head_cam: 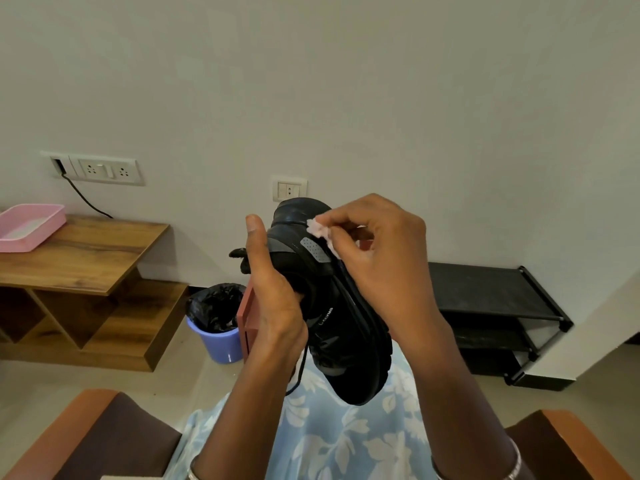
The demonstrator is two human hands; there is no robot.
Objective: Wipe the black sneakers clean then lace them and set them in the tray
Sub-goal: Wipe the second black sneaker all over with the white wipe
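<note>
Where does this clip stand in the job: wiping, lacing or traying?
Nothing looks finished yet. In hand: wiping. The left hand grips one black sneaker while the right hand pinches a wipe against it. Left: lacing, since a lace dangles loose below, and placing, since no sneaker shows in the pink tray on the wooden bench. Only one sneaker is in view.

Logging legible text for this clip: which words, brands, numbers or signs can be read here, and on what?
Sneaker: a short pale brand word on its side, too blurred to read for sure.
Bucket: a tiny white mark low on its wall, too small to read.
Wipe, tray, socket plates: no text shows.
</note>
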